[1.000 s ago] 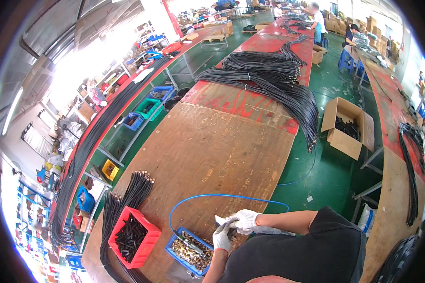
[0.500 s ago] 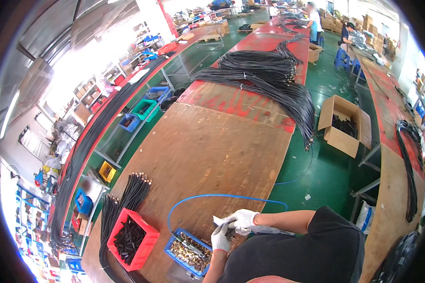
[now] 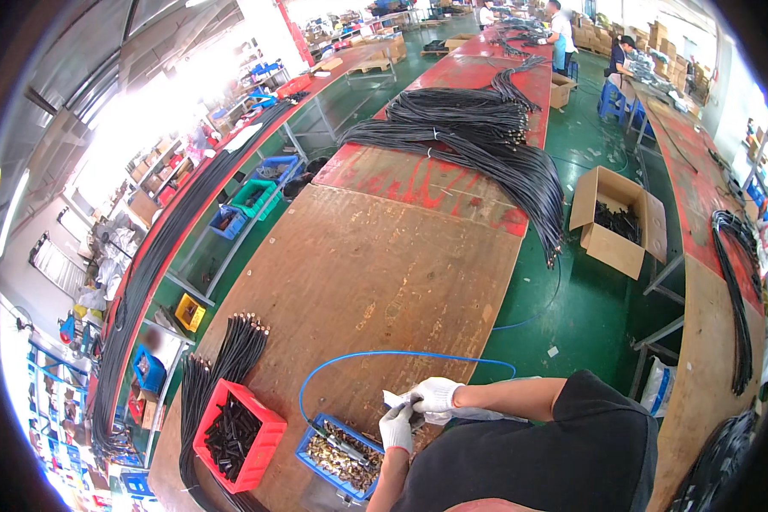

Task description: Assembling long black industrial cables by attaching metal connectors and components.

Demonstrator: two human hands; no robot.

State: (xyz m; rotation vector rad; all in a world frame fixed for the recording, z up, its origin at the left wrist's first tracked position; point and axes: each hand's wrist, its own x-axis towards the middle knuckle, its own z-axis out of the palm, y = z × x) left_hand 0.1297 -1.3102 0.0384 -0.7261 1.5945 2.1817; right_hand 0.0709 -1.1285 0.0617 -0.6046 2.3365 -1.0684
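So the thin white sheet-like piece (image 3: 392,398), paper or plastic, can't tell which, is right up at the fingertips. The big thing is how it points: the visible bit sticks out to the left of the right hand (image 3: 436,395) and just above the tips of the left hand (image 3: 396,427). Long axis? Honestly can't tell, most of it's covered. Neither hand is clearly nearer, since it sits where they meet.

Both hands are in white knit gloves, fingers drawn in with hardly any gap, and they look to be pinching the piece together; exactly where each one grips is hidden. A pale see-through sheet (image 3: 486,413) trails under the right forearm, no idea if it's the same thing.

Just left of the left hand there's a blue plastic bin (image 3: 326,475) of brass-coloured metal bits, with a slim grey metal tool (image 3: 347,448) lying across it and a thin blue hose (image 3: 384,352) looping over the brown wooden table (image 3: 350,273). Further left, a red plastic bin (image 3: 264,448) of short black pieces.
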